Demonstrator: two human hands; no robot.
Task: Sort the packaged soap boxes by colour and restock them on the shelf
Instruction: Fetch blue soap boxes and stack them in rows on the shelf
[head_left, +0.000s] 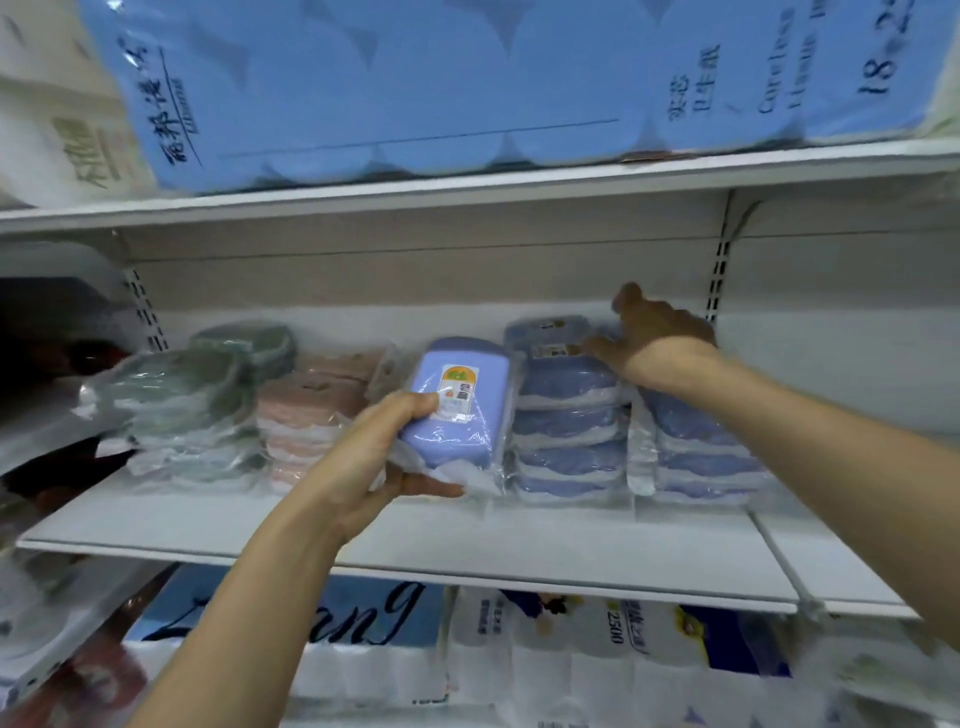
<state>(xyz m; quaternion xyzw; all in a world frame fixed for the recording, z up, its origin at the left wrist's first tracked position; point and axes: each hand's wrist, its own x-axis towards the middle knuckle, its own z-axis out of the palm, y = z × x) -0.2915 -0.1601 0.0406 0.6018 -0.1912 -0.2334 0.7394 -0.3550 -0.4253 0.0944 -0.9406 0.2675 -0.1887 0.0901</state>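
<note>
The left hand (379, 457) is clamped around a blue soap box (452, 410) in clear wrap, tilted label-up before the shelf (467, 545); the right hand (649, 338), fingers spread, rests flat on the blue stacks (566, 415), probably steadying them; pink stack (306, 415) and green stack (192, 405) stand leftward, colours apart.

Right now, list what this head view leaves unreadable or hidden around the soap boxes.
- Sticker text on the blue soap box in the left hand: too small, blurred.
- Right hand fingertips: behind the blue stacks.
- Green stack: count blurred by plastic wrap.
- Pink stack: right part hidden by the held box.
</note>
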